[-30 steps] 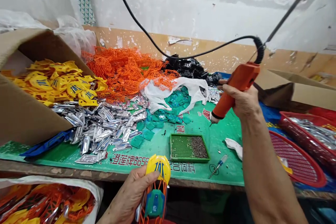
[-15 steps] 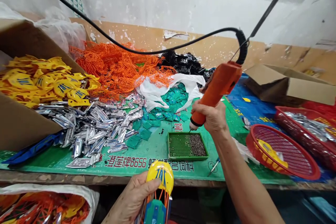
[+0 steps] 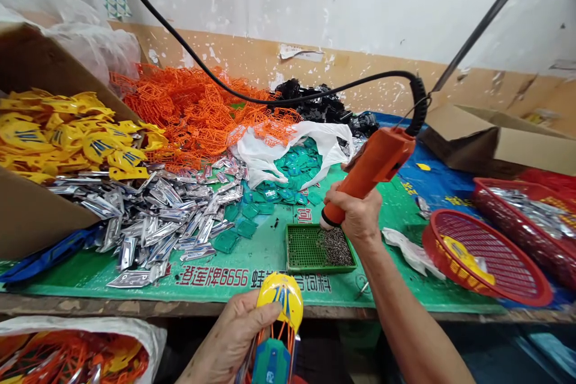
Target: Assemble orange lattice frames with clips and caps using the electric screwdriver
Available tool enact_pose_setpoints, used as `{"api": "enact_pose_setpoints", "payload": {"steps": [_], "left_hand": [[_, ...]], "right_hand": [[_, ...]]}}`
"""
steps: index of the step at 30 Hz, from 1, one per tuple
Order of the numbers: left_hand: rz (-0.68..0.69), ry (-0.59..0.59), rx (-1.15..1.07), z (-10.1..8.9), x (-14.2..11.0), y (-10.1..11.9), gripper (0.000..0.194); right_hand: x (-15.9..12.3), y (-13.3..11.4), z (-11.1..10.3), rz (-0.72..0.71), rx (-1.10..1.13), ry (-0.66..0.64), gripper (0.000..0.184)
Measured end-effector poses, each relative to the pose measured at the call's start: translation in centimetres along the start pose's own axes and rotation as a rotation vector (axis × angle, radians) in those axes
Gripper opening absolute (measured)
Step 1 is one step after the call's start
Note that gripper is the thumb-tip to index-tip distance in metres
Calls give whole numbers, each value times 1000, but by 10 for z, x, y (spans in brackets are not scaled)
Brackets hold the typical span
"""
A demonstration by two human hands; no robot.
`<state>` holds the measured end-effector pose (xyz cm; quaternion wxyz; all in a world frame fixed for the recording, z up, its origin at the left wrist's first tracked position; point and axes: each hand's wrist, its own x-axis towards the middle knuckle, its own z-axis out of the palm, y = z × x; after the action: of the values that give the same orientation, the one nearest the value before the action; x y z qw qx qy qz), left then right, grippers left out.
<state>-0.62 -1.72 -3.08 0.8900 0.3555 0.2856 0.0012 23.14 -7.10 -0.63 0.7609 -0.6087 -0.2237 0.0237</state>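
My right hand (image 3: 357,213) is wrapped round an orange electric screwdriver (image 3: 375,162), which tilts with its tip down at a green tray (image 3: 292,264). Small screws (image 3: 337,247) fill the tray's right part, and the driver's bit is hard to see against them. Low in front of me, my left hand (image 3: 234,333) grips a plastic assembly with a yellow rounded end (image 3: 279,297), orange bars and a teal cover (image 3: 270,363). My left thumb presses on the yellow part. The assembly's lower end is cut off by the frame.
Silver pieces (image 3: 166,210), teal pieces (image 3: 297,165), orange frames (image 3: 189,114) and black parts (image 3: 315,105) lie heaped behind. A cardboard box (image 3: 40,210) of yellow parts stands left. Red baskets (image 3: 531,294) sit right. A black cable (image 3: 180,42) hangs across from the driver.
The screwdriver has come down, its tip now at the screws in the tray. My left hand with the assembly has shifted slightly right in view.
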Motion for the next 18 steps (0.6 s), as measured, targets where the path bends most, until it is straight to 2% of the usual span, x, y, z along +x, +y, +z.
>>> {"api": "enact_pose_setpoints", "payload": {"steps": [12,18], "left_hand": [[-5,19,1,1,0,-1,24],[-1,31,18,1,1,-1,25]], "right_hand": [[0,4,-1,-8,-19,13,23],[-2,1,1,-19,-17,15,37]]}}
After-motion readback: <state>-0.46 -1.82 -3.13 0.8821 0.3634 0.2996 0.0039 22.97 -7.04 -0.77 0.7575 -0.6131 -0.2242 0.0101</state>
